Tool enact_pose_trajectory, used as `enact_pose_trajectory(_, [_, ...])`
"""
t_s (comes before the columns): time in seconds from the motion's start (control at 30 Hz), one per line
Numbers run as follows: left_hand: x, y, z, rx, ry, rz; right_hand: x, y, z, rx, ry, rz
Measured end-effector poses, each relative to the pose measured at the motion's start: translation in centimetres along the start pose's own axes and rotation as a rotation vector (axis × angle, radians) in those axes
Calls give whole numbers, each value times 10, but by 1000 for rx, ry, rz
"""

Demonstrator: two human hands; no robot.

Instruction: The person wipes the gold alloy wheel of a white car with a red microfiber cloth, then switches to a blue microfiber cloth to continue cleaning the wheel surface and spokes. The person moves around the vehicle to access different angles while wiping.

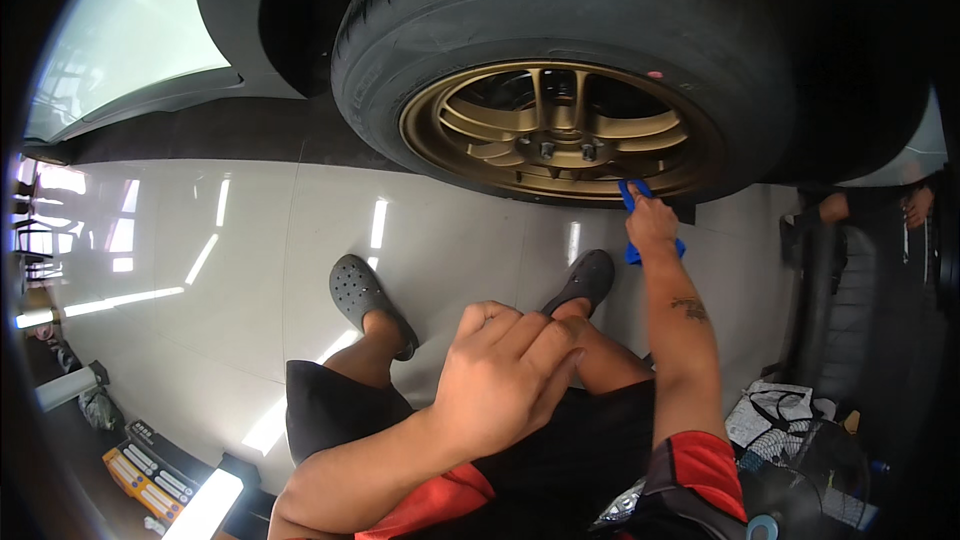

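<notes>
A blue cloth [634, 255] is gripped in my right hand [651, 221], whose fingertips press it against the lower right lip of a bronze-coloured wheel rim [561, 139]. Around the rim sits a black rubber tyre [375, 101] with a small red mark on its sidewall. My left hand [504, 375] is raised above my lap, in front of my right leg, with its fingers curled in. Nothing shows in it, though its palm side is hidden.
Pale car bodywork [135, 37] flanks the tyre at upper left. My feet, in grey clogs [358, 289], stand on glossy floor tiles [225, 240]. A mesh fan [817, 465] and bags lie at lower right. Another person's hand [918, 206] shows at far right. Orange packaging [142, 484] sits lower left.
</notes>
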State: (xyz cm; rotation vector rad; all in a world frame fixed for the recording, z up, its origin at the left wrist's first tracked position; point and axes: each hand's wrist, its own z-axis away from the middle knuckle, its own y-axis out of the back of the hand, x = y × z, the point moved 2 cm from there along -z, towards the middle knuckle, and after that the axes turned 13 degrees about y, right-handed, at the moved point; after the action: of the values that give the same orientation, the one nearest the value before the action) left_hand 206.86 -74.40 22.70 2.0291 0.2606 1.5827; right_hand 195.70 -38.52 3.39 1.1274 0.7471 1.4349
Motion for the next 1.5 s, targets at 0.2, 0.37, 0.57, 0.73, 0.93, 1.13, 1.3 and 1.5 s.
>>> enact_pose_trajectory(0.2, [10,-1,-1,59,-65,39,35,96,53,103,4,87])
enact_pose_trajectory(0.37, [10,0,1,101,-60,59,24,118,70,216,-45,-45])
enact_pose_trajectory(0.57, [4,1,4,74,-36,26,1,54,37,393,-185,-298])
enact_pose_trajectory(0.73, [2,7,4,77,-13,30,-11,38,17,527,-292,-646])
enact_pose_trajectory(0.93, [6,12,3,96,-40,72,-40,110,20,686,-93,-2422])
enact_pose_trajectory(1.13, [5,24,9,190,-87,120,-156,176,21,1049,25,-1581])
enact_pose_trajectory(1.3, [0,27,9,262,-112,148,-244,201,35,788,162,-1280])
enact_pose_trajectory(1.5, [6,19,8,223,-77,184,-281,156,2,567,170,-1110])
